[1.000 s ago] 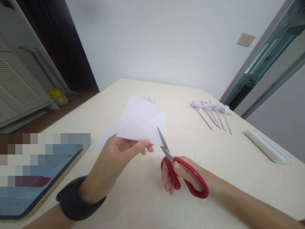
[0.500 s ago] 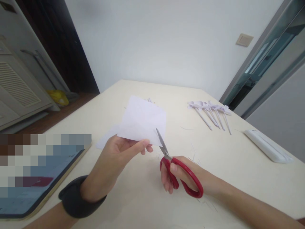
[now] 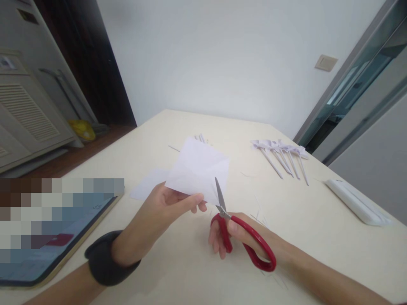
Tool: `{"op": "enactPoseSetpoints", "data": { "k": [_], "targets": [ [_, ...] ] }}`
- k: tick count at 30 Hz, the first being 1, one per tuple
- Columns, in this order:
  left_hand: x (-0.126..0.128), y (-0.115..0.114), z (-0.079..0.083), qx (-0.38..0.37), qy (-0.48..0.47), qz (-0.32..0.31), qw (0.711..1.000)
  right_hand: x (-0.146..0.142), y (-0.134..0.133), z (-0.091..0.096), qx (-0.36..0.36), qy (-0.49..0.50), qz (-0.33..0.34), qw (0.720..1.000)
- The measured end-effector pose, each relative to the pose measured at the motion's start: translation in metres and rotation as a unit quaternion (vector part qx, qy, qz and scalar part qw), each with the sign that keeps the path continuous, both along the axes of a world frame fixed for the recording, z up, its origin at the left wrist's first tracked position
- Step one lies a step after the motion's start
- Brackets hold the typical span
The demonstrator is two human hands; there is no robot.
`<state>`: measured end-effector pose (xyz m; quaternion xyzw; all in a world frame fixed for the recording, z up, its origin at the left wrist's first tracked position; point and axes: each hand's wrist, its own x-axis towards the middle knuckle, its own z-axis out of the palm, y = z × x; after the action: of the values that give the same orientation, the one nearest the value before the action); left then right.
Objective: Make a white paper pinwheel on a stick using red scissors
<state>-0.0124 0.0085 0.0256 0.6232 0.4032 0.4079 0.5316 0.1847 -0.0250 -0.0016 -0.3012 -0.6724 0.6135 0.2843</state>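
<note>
A plain white wall [image 3: 203, 63] rises behind the broad cream-coloured table [image 3: 178, 271] I am working over. On my left, a flat tablet-like device with a dark border and gold edge [image 3: 54, 252] lies near me, part of it masked by blurred squares. Across on my right is a long, white, slab-like case [image 3: 356, 203].

My hands are near each other but apart. My left hand [image 3: 171, 204], a wide black band [image 3: 108, 259] on its wrist, pinches the near edge of a four-sided white paper sheet [image 3: 197, 169], holding it up over the table. Another white paper piece [image 3: 148, 185] lies partly behind it. My right hand [image 3: 235, 231] grips the red-handled steel scissors [image 3: 224, 214] by their loops. The blades stand parted at the sheet's near right corner, one in front of the paper, the other mostly hidden, seemingly behind it. I judge the step in hand to be cutting there; the next move calls for a steady pinch, left fingers clear of the blades, and an even squeeze.

Well apart, to the right, lie several white folded-paper heads [image 3: 280, 145] on thin stems. Slim white rods [image 3: 201, 138] show beyond my sheet, and hair-fine clippings [image 3: 259, 220] lie scattered near my right hand.
</note>
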Motion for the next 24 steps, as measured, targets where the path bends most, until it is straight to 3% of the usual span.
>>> {"op": "enactPoseSetpoints", "data": {
  "k": [24],
  "targets": [
    [0.001, 0.001, 0.001, 0.013, 0.018, -0.001, 1.000, 0.000, -0.001, -0.012, 0.000, -0.014, -0.015, 1.000]
  ]
}}
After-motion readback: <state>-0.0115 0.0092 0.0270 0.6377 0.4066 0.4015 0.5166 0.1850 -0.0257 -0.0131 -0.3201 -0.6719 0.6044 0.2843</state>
